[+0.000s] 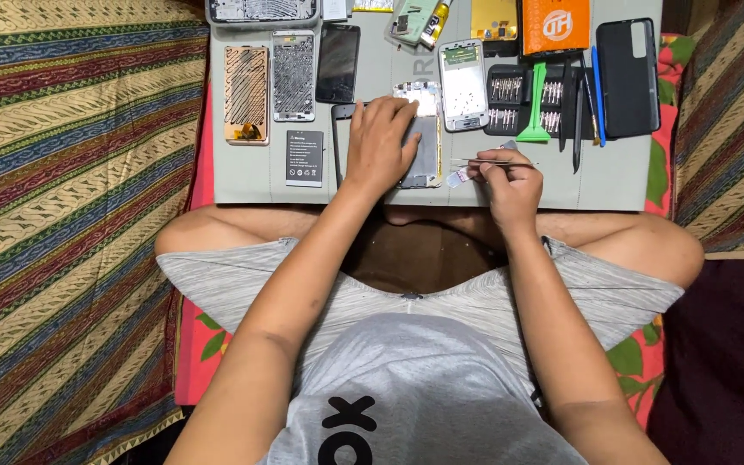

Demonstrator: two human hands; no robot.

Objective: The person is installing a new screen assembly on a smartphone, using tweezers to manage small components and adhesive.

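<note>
left hand (379, 142) flat on the opened phone (424, 138), fingers (399, 110) loosely spread and extended, palm pressing down over its left half. opened phone lying lengthwise near the middle of the grey work mat (256, 181), back off, metal shield and inner frame exposed. right hand (510, 182) just beside the phone's lower right corner, fingers curled in and pressed together, pinching thin metal tweezers (497, 162) that run roughly level across the mat. small pale part (458, 177) close to the thumb of that hand; held or only touching, cannot tell.

around them on the mat: black battery (305, 158) left of the left wrist, copper-backed panel (246, 95) and silvery panel (294, 76) further left, dark screen (338, 62) above the battery. white phone frame (463, 86) right of the opened phone, black bit set (525, 99) beside it, green plastic tool (534, 116) across the bits, dark pens and a blue one near it, black phone case (628, 77) at the far right, orange box (555, 26) at the top edge. striped woven cloth (62, 172) under and beside the mat.
</note>
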